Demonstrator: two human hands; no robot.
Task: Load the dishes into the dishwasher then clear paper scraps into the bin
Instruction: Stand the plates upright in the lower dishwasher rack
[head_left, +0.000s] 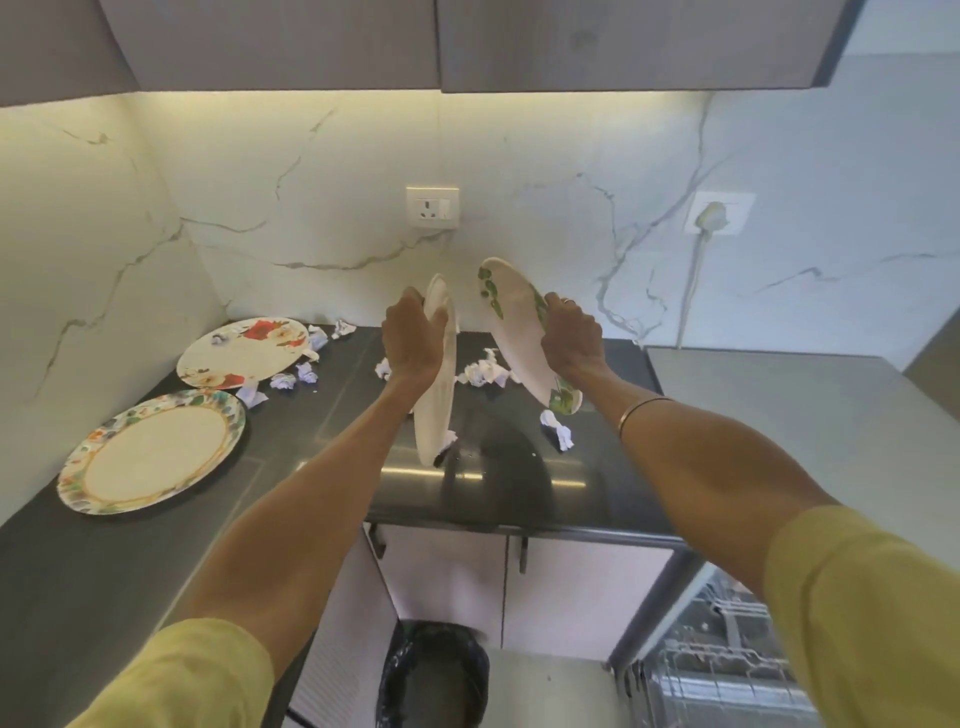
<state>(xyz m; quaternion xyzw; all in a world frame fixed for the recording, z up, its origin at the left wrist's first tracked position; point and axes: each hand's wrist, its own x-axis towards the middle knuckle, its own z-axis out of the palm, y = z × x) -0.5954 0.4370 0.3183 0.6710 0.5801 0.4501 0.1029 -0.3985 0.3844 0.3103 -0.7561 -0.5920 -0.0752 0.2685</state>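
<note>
At frame centre, the left hand (413, 338) and right hand (571, 335) each grip a stiff, likely breakable plate (435, 410) by its rim.

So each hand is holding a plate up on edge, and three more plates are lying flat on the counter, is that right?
Not quite. The head view shows two plates flat on the counter, not three: a red-flowered plate and a green-rimmed plate. The left hand and right hand do each hold a plate on edge.
</note>
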